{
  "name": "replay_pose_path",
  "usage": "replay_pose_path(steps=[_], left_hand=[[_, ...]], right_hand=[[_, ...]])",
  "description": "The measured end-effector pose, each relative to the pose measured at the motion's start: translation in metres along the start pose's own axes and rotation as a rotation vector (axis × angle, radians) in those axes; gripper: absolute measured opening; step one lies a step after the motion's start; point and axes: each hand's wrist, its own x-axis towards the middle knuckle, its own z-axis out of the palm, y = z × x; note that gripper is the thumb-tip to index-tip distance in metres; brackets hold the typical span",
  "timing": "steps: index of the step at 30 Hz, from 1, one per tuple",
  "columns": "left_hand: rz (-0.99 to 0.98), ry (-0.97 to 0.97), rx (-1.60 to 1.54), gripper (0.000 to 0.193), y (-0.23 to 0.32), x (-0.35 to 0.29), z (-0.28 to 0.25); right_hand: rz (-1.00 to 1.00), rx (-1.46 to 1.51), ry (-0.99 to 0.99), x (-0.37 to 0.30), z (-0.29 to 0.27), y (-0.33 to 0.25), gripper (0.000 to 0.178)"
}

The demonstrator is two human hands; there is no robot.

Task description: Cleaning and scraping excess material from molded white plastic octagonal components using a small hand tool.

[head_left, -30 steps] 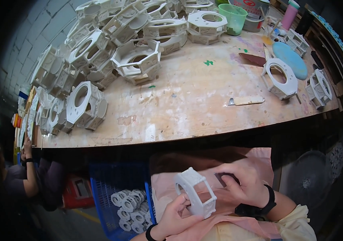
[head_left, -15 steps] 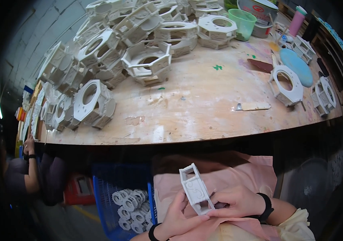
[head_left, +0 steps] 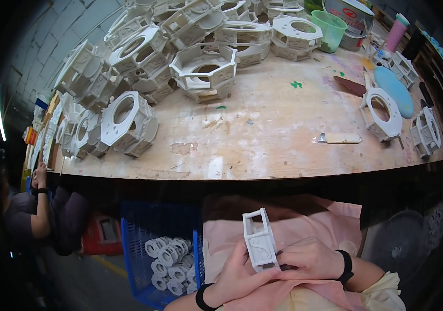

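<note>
My left hand [head_left: 236, 276] holds a white openwork frame [head_left: 261, 246] between thumb and fingers, tilted above my pink apron [head_left: 315, 220], on the near side of the wooden worktable [head_left: 273, 114] and apart from its edge. The tabletop's middle is open, between a heap of white frames [head_left: 193, 26] at far left and a pale-handled scraper [head_left: 341, 138] at right. My right hand [head_left: 312, 259] curls against the frame's lower right; its fingertips are hidden, so I cannot tell whether it grips anything. The heap's top is cut off.
</note>
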Motion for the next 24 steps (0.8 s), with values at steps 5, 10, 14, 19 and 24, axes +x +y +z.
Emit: replay_pose_path(steps=[5, 10, 14, 19, 24], left_hand=[[0.003, 0.002, -0.014, 0.06, 0.0, 0.0, 0.0], [-0.05, 0.063, -0.209, 0.059, 0.0, -0.002, 0.004], [-0.021, 0.122, -0.117, 0.057, -0.012, -0.008, 0.002], [-0.018, 0.078, -0.121, 0.053, -0.011, -0.007, 0.004], [0.161, -0.054, 0.284, 0.053, -0.012, 0.0, -0.002]], right_hand=[[-0.056, -0.04, 0.038, 0.0, 0.002, 0.001, 0.021], [-0.044, -0.028, 0.035, -0.003, 0.002, 0.001, 0.021], [0.125, -0.028, 0.173, -0.001, -0.022, -0.009, 0.015], [0.252, 0.075, 0.242, -0.004, -0.018, -0.007, 0.014], [0.143, 0.205, 0.275, 0.007, -0.012, -0.014, 0.023]])
